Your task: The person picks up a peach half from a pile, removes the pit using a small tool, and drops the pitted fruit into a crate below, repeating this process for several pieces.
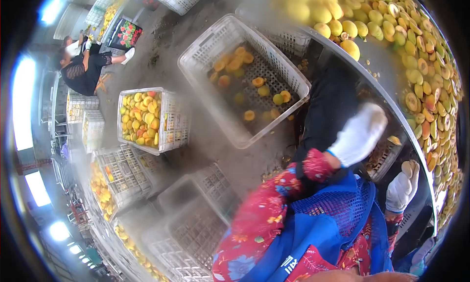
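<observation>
My left hand (360, 135), in a white glove with stained fingertips, hangs in front of the metal table's edge (391, 93). Motion blur smears its fingers. Lower at the same edge, my gloved right hand (402, 188) has its fingers drawn together; whatever they hold is hidden. Halved yellow peaches (426, 86) are heaped on the table, with whole yellow peaches (320, 12) toward its far end. Below my left hand, a peach half (394, 140) lies by a crate (387, 159) partly hidden under the table.
A large white crate (289, 105) with a few peach halves stands on the floor before me. Behind it is a crate full of peaches (164, 120); stacked crates (191, 233) stand at lower left. Another person (83, 69) sits beside a far table.
</observation>
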### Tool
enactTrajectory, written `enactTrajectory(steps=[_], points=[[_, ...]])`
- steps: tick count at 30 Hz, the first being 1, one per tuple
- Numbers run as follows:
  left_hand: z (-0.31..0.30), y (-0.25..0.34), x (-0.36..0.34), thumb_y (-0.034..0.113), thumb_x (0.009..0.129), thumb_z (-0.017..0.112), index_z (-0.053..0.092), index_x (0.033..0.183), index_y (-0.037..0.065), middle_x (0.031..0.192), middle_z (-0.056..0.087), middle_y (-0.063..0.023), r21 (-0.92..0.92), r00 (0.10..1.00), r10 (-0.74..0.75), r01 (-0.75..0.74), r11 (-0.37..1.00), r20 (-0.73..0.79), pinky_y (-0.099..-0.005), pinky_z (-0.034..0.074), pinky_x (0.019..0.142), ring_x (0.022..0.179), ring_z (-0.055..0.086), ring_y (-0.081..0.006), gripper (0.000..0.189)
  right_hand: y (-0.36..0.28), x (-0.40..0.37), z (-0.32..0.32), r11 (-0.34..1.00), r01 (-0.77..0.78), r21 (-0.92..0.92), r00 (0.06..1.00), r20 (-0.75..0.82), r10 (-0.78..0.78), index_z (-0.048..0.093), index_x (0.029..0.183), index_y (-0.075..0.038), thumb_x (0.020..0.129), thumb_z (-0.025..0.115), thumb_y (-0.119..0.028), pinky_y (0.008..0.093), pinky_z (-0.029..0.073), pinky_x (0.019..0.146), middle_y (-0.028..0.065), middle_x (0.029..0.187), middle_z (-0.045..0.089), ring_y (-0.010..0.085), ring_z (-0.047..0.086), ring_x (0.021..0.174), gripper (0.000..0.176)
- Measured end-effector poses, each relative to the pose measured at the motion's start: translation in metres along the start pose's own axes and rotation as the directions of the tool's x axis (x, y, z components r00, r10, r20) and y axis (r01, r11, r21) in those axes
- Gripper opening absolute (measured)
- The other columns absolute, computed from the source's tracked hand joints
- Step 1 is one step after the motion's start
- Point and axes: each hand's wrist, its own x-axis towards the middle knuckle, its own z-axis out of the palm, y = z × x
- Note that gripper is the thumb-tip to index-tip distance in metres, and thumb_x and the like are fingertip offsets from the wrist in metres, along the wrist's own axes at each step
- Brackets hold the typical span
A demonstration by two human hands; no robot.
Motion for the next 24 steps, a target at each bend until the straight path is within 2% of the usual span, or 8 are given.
enactTrajectory(steps=[3,7,8,9,11,14,15,24], points=[[-0.088,-0.006,0.006,0.021,0.097,0.064,0.06,0.116,0.004,0.11,0.065,-0.0202,0.524,0.95,0.21,-0.06,0.849,-0.231,-0.0429,0.052,0.09,0.102,0.065,-0.0381,0.026,-0.001,0.002,0.012,0.971,-0.195,-0.142,0.981,-0.045,0.19,0.055,0.12,-0.004,0.111,0.028,-0.048,0.0272,0.021,0.027,-0.0059,0.051,0.029,0.0087,0.028,0.029,0.052],[-0.197,-0.061,-0.008,0.031,0.1,0.056,0.057,0.126,0.007,0.126,0.063,-0.0225,0.67,0.859,0.011,0.391,0.631,-0.512,-0.0471,0.049,0.098,0.113,0.061,-0.0442,0.035,0.013,0.013,0.024,0.902,-0.257,-0.347,0.898,-0.43,0.09,0.056,0.125,-0.003,0.111,0.033,-0.045,0.0238,0.02,0.029,-0.0083,0.05,0.025,0.006,0.023,0.03,0.05],[-0.222,-0.073,-0.011,0.034,0.101,0.053,0.057,0.127,0.008,0.13,0.062,-0.0222,0.556,0.835,-0.251,0.52,0.648,-0.489,-0.0467,0.048,0.1,0.117,0.059,-0.0453,0.036,0.011,0.015,0.02,0.891,-0.278,-0.36,0.9,-0.422,0.111,0.057,0.124,-0.003,0.111,0.033,-0.045,0.0234,0.02,0.029,-0.0082,0.05,0.025,0.0057,0.023,0.03,0.049],[-0.27,-0.138,-0.023,0.037,0.102,0.05,0.056,0.128,0.007,0.133,0.06,-0.0234,0.881,0.971,-0.204,0.2,0.429,-0.121,-0.0471,0.047,0.102,0.121,0.057,-0.0453,0.04,0.011,0.018,0.015,0.879,-0.296,-0.373,0.903,-0.41,0.13,0.057,0.123,-0.003,0.111,0.034,-0.044,0.0231,0.02,0.029,-0.0081,0.05,0.026,0.0054,0.023,0.03,0.049],[-0.273,-0.125,-0.018,0.038,0.102,0.048,0.057,0.13,0.008,0.136,0.058,-0.0243,0.701,0.853,-0.464,0.482,0.525,-0.239,-0.0469,0.047,0.102,0.124,0.055,-0.0444,0.041,0.01,0.019,0.007,0.867,-0.316,-0.385,0.896,-0.42,0.14,0.058,0.123,-0.003,0.111,0.034,-0.044,0.0227,0.019,0.029,-0.0078,0.05,0.026,0.0049,0.024,0.03,0.048],[-0.3,-0.15,-0.009,0.038,0.102,0.047,0.057,0.131,0.008,0.134,0.06,-0.0245,0.86,0.906,-0.381,0.338,0.383,-0.186,-0.0469,0.047,0.102,0.124,0.056,-0.0442,0.043,0.009,0.016,0.005,0.873,-0.304,-0.381,0.875,-0.475,0.097,0.059,0.121,-0.003,0.111,0.037,-0.042,0.0223,0.019,0.029,-0.0073,0.051,0.028,0.0042,0.025,0.031,0.047],[-0.267,-0.093,0.008,0.039,0.102,0.049,0.058,0.131,0.008,0.127,0.065,-0.0239,0.714,0.792,-0.439,0.591,0.375,-0.425,-0.0477,0.048,0.1,0.119,0.059,-0.0449,0.044,0.007,0.016,0.003,0.862,-0.32,-0.393,0.875,-0.472,0.109,0.06,0.121,-0.003,0.111,0.037,-0.042,0.0224,0.019,0.029,-0.0072,0.051,0.028,0.0042,0.025,0.031,0.046],[-0.103,0.059,0.115,0.028,0.102,0.059,0.061,0.129,0.005,0.109,0.071,-0.0214,0.735,0.987,-0.159,0.107,0.67,0.001,-0.038,0.055,0.088,0.1,0.071,-0.0321,0.036,-0.004,0.016,0.041,0.57,-0.515,-0.64,0.812,-0.577,0.086,0.024,0.162,-0.017,0.104,0.049,-0.033,0.0226,0.028,0.035,-0.0016,0.062,0.047,0.0056,0.037,0.041,0.064]])
